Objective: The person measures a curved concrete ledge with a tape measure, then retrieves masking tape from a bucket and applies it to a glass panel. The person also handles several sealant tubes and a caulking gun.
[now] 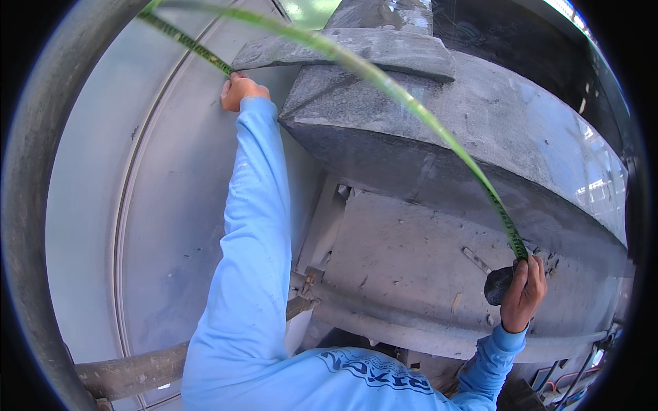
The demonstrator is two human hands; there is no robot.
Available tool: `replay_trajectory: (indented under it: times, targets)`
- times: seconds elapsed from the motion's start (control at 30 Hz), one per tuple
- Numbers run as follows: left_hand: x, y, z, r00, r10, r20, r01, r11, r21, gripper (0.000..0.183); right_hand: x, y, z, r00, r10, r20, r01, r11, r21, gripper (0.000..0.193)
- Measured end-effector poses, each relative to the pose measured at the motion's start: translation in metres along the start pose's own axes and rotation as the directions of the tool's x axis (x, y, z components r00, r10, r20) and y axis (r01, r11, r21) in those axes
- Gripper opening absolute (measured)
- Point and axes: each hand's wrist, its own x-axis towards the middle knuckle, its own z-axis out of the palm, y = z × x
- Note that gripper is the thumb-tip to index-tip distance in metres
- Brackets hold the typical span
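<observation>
A green tape measure blade (418, 109) bows in a long loop between my two hands, rising out past the upper left and coming back down. My left hand (241, 92), arm stretched far forward, pinches the blade close to a smooth grey panel (185, 178). Just beside it lies the end of a flat stone slab (356, 51), which rests on a thick grey stone ledge (425, 116). At the lower right, my right hand (525, 294) is closed on the tape measure's black case (500, 285), where the blade comes out.
A thick round pipe (31, 171) curves along the left rim, and another pipe (137, 370) crosses low down. Below the ledge is a dusty platform (404, 253) with scattered chips and a small flat strip (476, 259). Dark glossy panelling (507, 34) stands beyond the ledge.
</observation>
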Motion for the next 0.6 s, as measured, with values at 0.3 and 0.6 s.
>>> replay_trajectory:
  times: [0.3,0.6]
  targets:
    - [-0.001,0.007,0.004,0.973,-0.23,-0.004,0.226,0.962,-0.155,0.017,0.008,-0.015,-0.003,0.995,-0.058,0.077,0.06,0.998,-0.025,0.015]
    - [0.014,0.01,0.005,0.894,-0.44,0.089,0.448,0.882,-0.144,0.022,0.005,-0.025,0.014,0.983,-0.092,0.159,0.086,0.995,0.043,0.015]
